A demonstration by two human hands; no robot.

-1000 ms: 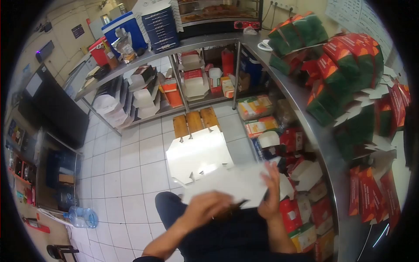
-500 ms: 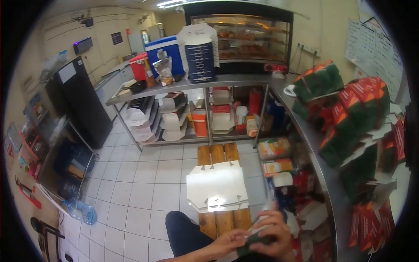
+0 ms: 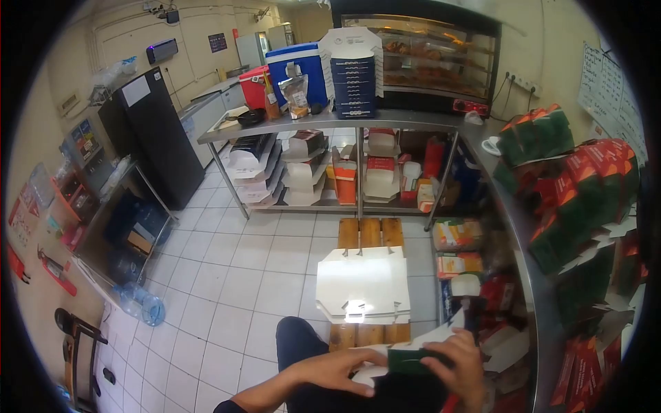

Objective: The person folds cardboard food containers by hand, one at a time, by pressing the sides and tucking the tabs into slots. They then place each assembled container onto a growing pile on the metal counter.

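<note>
Low in the view, my left hand (image 3: 342,370) has its fingers on the near left side of a green and white cardboard piece (image 3: 406,361), with the thumb apart below. My right hand (image 3: 460,363) grips the right side of the same piece, fingers bent over its green face. Beyond them, flat white cardboard blanks (image 3: 361,286) lie stacked on a wooden slatted bench (image 3: 350,234), light glaring off the top one. My knee shows beside the bench.
A steel counter (image 3: 406,122) bears a stack of dark blue boxes (image 3: 354,86), a blue cooler (image 3: 296,72) and a glass display case (image 3: 437,62). Green and red folded boxes (image 3: 585,206) crowd the right counter. Water bottles (image 3: 141,303) lie on the floor at left.
The view has swung, so the room sits further right. The cardboard piece is now raised and more visible between my hands, and my left fingers have spread along it.
</note>
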